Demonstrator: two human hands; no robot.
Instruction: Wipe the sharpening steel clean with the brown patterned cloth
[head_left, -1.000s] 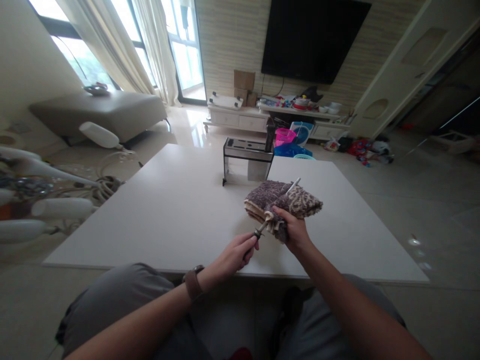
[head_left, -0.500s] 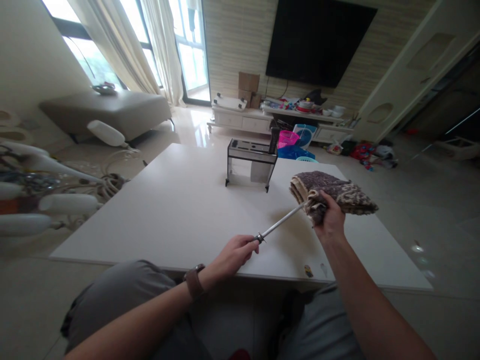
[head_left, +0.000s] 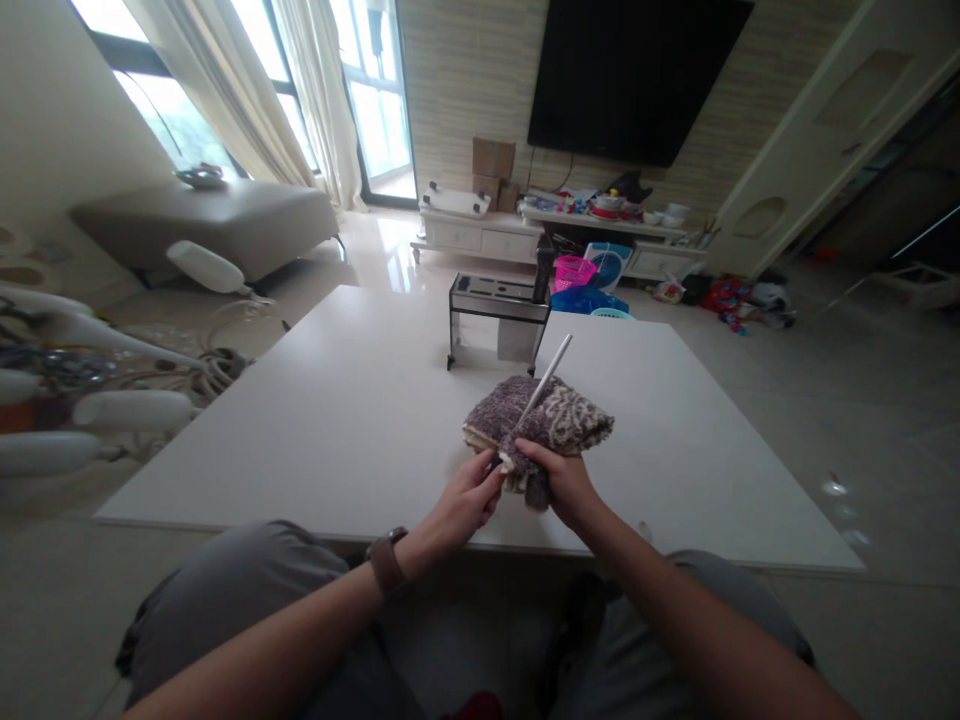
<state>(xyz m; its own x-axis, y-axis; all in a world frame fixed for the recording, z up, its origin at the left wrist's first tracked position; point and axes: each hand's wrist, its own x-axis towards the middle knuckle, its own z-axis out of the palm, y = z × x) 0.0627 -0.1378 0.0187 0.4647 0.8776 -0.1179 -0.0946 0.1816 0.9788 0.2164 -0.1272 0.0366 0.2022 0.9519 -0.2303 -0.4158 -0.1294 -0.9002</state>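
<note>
Within half a second, the folded cloth (head_left: pixel 544 424) has been drawn down the metal rod (head_left: pixel 551 371) to the left grip (head_left: pixel 466 492), the rod's far end being exposed.

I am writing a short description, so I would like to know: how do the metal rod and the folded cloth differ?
The metal rod is thin and straight; the folded cloth is broad and layered. The rod looks silvery and plain, while the cloth is fuzzy, purplish brown with a cream pattern. The left hand holds the rod's lower end; the right hand grips the cloth. Both are over the white table.
</note>
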